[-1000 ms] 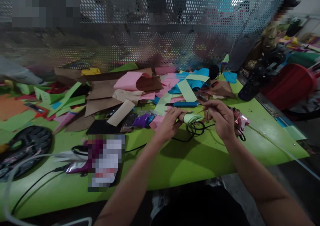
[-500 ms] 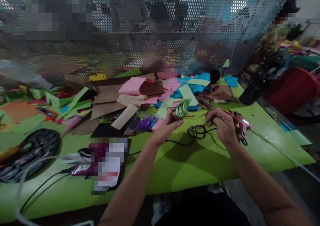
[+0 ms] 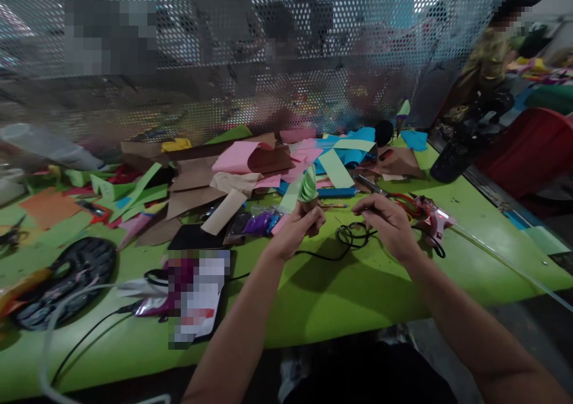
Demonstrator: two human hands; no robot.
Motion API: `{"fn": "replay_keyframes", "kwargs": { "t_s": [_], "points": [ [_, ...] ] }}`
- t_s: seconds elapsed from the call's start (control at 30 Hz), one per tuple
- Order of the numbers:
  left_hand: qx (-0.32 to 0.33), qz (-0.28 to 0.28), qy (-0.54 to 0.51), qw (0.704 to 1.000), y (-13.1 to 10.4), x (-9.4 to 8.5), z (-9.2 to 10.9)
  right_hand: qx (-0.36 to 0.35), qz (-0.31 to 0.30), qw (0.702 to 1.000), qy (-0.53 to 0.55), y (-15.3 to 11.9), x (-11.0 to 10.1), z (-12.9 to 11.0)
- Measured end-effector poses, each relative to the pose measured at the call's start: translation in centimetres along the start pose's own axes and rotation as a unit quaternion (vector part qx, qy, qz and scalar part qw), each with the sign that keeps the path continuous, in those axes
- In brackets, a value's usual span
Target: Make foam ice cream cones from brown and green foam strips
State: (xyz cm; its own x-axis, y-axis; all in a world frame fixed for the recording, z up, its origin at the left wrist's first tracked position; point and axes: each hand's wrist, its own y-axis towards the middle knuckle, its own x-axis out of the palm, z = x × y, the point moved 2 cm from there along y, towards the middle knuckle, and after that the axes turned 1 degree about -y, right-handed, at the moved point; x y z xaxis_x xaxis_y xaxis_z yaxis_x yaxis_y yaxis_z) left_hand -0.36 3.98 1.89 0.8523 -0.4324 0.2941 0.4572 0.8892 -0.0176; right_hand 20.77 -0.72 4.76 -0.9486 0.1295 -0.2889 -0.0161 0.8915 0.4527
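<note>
My left hand [image 3: 299,228] is closed around the lower part of a paper ice-cream cone [image 3: 308,186]. Its pale green, ribbed swirl stands upright above my fist, and my fingers hide the base. To the right, over the loops of a black cord [image 3: 353,235], hovers my right hand [image 3: 388,220]. Its thumb and fingers are drawn together; anything between them is too small to make out. Scissors with red handles [image 3: 403,200] and a pink glue gun [image 3: 436,216] lie just beyond and right of it.
Coloured paper, including a pink sheet [image 3: 235,156], covers the back of the green table [image 3: 335,308]. A phone [image 3: 203,296] lies left, near a black oval tray [image 3: 85,267]. A dark bottle [image 3: 447,159] stands at the right edge. A perforated metal screen [image 3: 268,64] rises behind.
My left hand has tipped the ice-cream cone from leaning right to upright and moved slightly left. My right hand has moved a little left, its fingers reaching further out.
</note>
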Motion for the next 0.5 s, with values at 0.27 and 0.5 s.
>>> {"fn": "replay_keyframes", "kwargs": {
  "t_s": [0.27, 0.5],
  "points": [
    [0.083, 0.071, 0.099, 0.989, 0.7, -1.2, -1.2, -0.019, 0.005, 1.0, -0.008, 0.0, -0.3, -0.4],
    [0.187, 0.027, 0.243, 0.952, 0.8, -1.5, -1.3, 0.057, 0.1, 0.993, -0.002, -2.0, -4.0, 2.2]
  ]
}}
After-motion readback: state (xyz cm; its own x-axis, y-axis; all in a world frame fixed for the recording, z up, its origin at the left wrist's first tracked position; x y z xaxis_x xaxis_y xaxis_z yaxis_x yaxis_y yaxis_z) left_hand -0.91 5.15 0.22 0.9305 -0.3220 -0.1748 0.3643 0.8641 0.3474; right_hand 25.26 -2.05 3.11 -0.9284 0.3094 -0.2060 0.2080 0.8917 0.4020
